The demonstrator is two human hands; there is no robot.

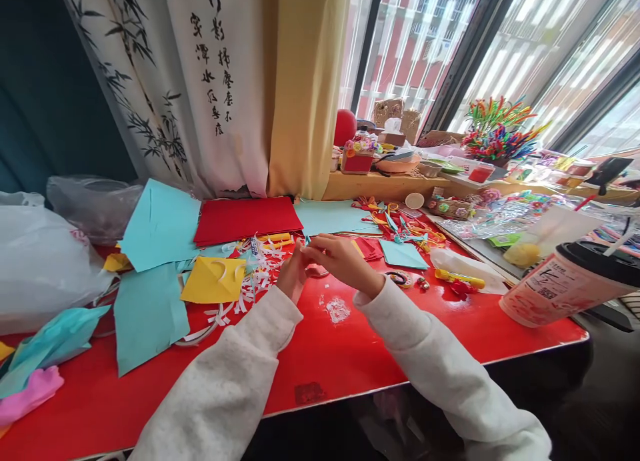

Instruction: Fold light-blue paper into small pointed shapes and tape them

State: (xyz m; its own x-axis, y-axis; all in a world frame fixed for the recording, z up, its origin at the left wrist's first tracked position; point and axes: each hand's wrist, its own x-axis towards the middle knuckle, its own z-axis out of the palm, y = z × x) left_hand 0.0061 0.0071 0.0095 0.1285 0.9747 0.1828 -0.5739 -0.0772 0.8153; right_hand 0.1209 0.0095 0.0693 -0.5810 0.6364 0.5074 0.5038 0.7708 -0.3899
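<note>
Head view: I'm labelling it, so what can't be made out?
- Left hand and right hand, head view: what they hold is mostly covered by them; only a small blue tip shows.
- White plastic bag, head view: cut off by the left edge; contents hidden by its plastic.
- Drink cup, head view: fine print too small to read.

Craft corner: coloured paper (249,221), bright pipe cleaners (496,143)

Two hands (343,259), two sleeves (220,374), one table (345,354), one black-lidded cup (565,284), one red ball (345,126) and one yellow curtain (310,81).
</note>
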